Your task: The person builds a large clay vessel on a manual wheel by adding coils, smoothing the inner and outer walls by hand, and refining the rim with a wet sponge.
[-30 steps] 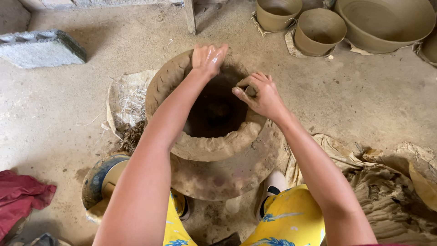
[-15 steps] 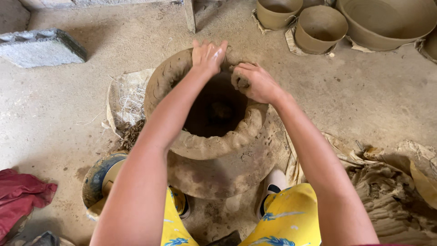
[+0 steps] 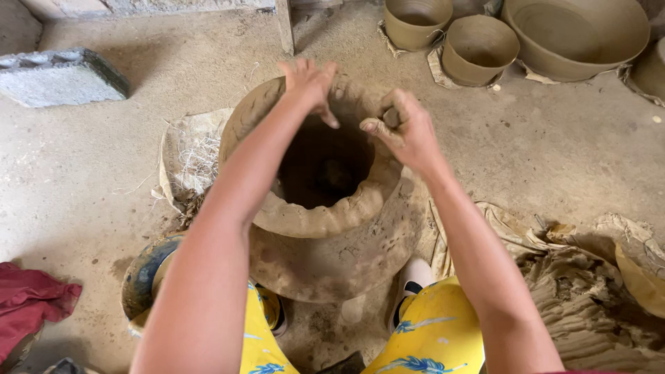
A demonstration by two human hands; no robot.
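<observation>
1. The large unfired clay pot (image 3: 325, 208) stands upright on the floor (image 3: 104, 180) in the middle of the frame, its mouth open toward the camera and its long axis running straight up and down.
2. The left hand (image 3: 308, 83) lies at the far rim, upper centre of the frame. Its fingers are spread and loose, and its grip closes on nothing that shows.
3. The right hand (image 3: 405, 128) sits just right of it on the same rim, its grip curled together and pinching the soft clay edge between thumb and fingers.
4. Both hands meet the pot at its far-right lip. The right one is the more engaged, and the near rim is untouched.
5. Finished bowls (image 3: 478, 48) sit at the upper right, a stone block (image 3: 59, 76) at the upper left, a red cloth (image 3: 31, 305) at the lower left and a clay heap (image 3: 589, 305) at the lower right.
</observation>
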